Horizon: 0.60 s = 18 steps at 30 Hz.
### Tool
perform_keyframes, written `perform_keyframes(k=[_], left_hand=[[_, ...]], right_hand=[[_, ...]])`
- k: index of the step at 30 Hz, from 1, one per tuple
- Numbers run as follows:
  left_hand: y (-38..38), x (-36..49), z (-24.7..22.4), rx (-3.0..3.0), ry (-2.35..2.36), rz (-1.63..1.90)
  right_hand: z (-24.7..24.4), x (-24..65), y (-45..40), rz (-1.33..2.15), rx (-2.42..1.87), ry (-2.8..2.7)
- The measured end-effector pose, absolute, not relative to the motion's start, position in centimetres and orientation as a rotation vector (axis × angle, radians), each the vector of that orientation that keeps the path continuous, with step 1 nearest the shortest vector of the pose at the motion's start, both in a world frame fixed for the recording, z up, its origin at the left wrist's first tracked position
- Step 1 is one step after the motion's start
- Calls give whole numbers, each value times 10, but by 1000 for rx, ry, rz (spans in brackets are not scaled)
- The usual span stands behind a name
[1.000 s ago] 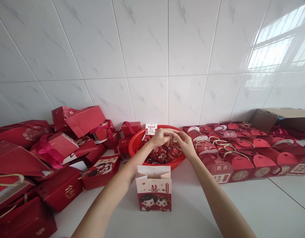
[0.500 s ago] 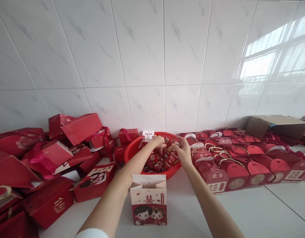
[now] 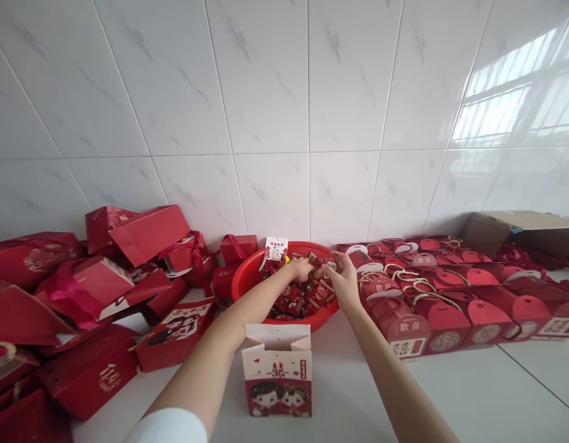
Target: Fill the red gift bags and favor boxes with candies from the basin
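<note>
My left hand (image 3: 300, 269) is inside a red plastic basket (image 3: 247, 277), its fingers curled down at the wrapped candies (image 3: 294, 303). What it grips is hidden. At the basket's right rim, my right hand (image 3: 343, 278) is closed with a small red-wrapped candy (image 3: 329, 266) between thumb and fingers. The two hands are close together over the heap. In front of the basket, between my forearms, an open-topped red and white gift box (image 3: 278, 381) with two cartoon figures stands upright.
Red gift boxes (image 3: 88, 375) lie in a jumbled pile on the left. Closed red boxes with rope handles (image 3: 446, 326) stand in rows on the right. A brown cardboard box (image 3: 529, 223) is behind them. A tiled wall (image 3: 270, 123) rises behind. A printed white card (image 3: 276, 248) stands at the basket's back rim.
My left hand has shifted slightly right towards my right hand, uncovering more of the white card and a yellow bit in the basket. The gift box stays in place.
</note>
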<state>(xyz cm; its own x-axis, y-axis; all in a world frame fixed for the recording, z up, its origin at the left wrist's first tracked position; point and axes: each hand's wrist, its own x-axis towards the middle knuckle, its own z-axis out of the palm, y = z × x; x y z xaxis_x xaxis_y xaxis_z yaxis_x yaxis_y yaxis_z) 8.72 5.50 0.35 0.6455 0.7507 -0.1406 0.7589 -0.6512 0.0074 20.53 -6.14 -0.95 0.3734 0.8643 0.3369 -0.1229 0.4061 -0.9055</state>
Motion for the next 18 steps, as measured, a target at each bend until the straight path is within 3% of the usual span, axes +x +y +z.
perform_keyframes(k=[8,18], left_hand=[[54,90,9,2732,1475,-210],[37,59,39,2528,1364,331]], right_hand=[[-9,206,-63,756,-938,-1015],[-7,208,-63,787,-935,-1063]])
